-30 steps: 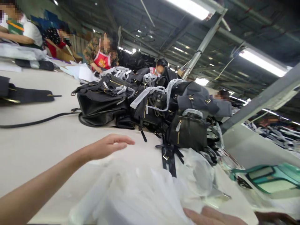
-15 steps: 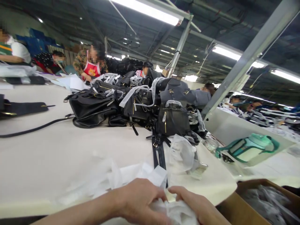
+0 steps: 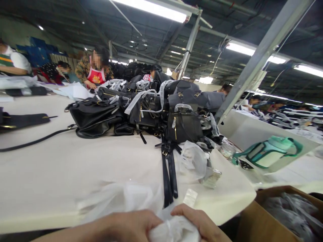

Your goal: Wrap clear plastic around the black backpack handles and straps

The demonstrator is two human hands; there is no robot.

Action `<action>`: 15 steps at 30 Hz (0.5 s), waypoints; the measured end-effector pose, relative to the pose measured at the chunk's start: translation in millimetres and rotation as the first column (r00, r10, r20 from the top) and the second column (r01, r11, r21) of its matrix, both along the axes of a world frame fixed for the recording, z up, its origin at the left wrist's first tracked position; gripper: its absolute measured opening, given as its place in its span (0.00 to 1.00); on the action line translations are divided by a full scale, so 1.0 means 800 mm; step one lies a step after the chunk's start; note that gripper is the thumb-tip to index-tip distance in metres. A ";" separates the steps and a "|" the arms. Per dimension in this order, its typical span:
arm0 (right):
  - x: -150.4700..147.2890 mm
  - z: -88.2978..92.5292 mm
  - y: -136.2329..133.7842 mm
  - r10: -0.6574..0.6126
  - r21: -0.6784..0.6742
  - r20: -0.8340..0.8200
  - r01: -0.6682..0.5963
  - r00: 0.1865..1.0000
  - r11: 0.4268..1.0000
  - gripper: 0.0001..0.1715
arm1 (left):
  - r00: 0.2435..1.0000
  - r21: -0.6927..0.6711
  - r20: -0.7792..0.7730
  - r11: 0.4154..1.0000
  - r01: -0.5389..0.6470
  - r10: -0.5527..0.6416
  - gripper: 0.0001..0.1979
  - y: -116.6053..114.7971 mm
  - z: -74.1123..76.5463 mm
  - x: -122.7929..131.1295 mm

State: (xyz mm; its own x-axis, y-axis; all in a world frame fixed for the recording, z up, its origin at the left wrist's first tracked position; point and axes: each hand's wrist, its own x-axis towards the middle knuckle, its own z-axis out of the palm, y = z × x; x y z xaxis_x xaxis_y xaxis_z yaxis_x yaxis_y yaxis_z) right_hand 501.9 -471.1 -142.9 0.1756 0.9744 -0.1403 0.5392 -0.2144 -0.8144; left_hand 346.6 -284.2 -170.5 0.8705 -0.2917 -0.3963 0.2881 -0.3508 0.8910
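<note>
At the bottom edge of the view, my left hand (image 3: 128,227) and my right hand (image 3: 199,222) are both closed on a bunch of white tissue paper (image 3: 174,230). More thin white wrapping (image 3: 121,198) lies on the cream table (image 3: 63,168) just beyond them. Two black straps (image 3: 169,174) run from a heap of black handbags (image 3: 141,111) toward my hands. A small white tag (image 3: 190,197) rests beside the strap ends.
A green water jug (image 3: 267,155) stands on a lower shelf at the right. An open cardboard box (image 3: 280,215) with grey wrapped items sits at the bottom right. A slanted metal post (image 3: 254,60) rises beyond the bags. Several other people work at the far side.
My left hand came back from reaching over the table and joined the right on the white paper. Both hands have dropped lower in view and the camera has shifted slightly.
</note>
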 end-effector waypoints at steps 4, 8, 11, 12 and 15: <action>-0.023 0.004 0.025 0.050 0.058 -0.072 -0.046 0.996 0.997 0.14 | 0.939 0.752 0.225 0.659 0.003 -0.261 0.06 0.030 0.072 -0.004; -0.040 -0.011 0.069 0.216 0.217 -0.133 -0.184 0.967 0.959 0.25 | 0.908 0.949 0.069 0.307 0.068 -0.413 0.09 0.059 0.143 -0.007; -0.038 -0.008 0.091 0.278 0.143 -0.163 -0.256 0.947 0.956 0.38 | 0.940 0.959 -0.033 0.254 0.126 -0.340 0.10 0.073 0.181 -0.016; -0.034 -0.004 0.097 0.307 0.080 -0.212 -0.296 0.928 0.952 0.44 | 0.950 0.958 -0.056 0.250 0.137 -0.306 0.10 0.077 0.190 -0.020; -0.030 0.014 0.124 0.388 0.006 -0.478 -0.439 0.788 0.898 0.57 | 0.969 0.944 -0.056 0.302 0.130 -0.240 0.19 0.086 0.206 -0.032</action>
